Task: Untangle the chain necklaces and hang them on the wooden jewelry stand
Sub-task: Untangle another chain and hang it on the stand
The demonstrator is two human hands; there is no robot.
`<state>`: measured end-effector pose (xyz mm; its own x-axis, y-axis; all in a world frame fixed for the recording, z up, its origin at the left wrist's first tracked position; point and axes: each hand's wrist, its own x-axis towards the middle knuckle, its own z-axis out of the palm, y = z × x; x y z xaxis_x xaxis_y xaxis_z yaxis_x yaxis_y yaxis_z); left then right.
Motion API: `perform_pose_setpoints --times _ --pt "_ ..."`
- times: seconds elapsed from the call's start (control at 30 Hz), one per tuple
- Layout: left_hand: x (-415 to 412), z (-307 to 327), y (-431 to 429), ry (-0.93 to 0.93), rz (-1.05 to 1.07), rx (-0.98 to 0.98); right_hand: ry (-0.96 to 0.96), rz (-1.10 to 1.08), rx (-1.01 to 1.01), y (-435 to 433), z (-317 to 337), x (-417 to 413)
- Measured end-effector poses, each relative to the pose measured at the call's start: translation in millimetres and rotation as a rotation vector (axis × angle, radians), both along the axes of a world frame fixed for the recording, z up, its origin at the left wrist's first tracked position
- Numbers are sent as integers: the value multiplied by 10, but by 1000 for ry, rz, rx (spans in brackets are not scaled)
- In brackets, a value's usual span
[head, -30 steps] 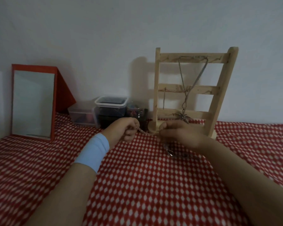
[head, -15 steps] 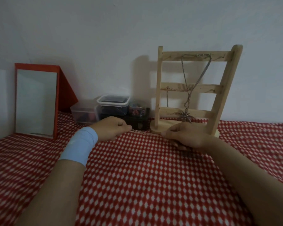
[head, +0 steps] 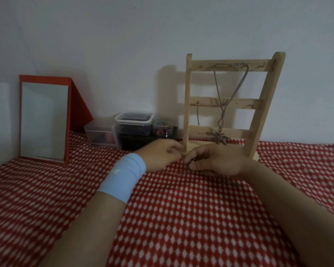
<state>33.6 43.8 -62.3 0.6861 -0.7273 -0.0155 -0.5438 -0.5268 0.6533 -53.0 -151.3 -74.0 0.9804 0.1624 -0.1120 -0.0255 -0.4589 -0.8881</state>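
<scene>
Left hand [head: 162,153] and right hand [head: 215,161] now meet near stand [head: 227,105]. Chain [head: 173,173], earlier taut, lies slack on cloth [head: 181,218]. Right grip pinches chain; left grip: cannot tell. Untangling unfinished.

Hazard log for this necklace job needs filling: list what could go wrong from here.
1. The left hand and right hand work close beside the wooden stand; a nudge might tip it and drop the hung star-pendant necklace.
2. The thin chain trails loose on the cloth; pulling could retighten a knot or snag it.
</scene>
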Motion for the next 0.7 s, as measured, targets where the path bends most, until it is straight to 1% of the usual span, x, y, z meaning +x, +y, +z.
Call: perform_pose_setpoints --times 0.07,0.1,0.17,0.3,0.4,0.47,0.57,0.7 --pt "-101 -63 -103 339 -45 -144 -37 -39 51 6 -9 -5" --pt "-100 -107 -113 399 -49 -166 -52 -54 57 -6 -17 -7" --pt "-33 -179 -77 319 -47 -108 -64 -70 25 -56 -24 -18" --pt "20 -191 -33 360 -31 -73 -39 -66 -23 -135 18 -66" --pt "-5 -146 -34 294 -23 -42 -28 -75 4 -122 29 -87" --pt "3 -156 -43 318 -4 -46 -54 -101 -12 -105 1 -69" --pt "-2 -172 -43 394 4 -73 -125 -158 -87 -103 -52 -29" --pt "37 -176 -7 380 9 -35 -197 -154 -138 -108 -52 -19"
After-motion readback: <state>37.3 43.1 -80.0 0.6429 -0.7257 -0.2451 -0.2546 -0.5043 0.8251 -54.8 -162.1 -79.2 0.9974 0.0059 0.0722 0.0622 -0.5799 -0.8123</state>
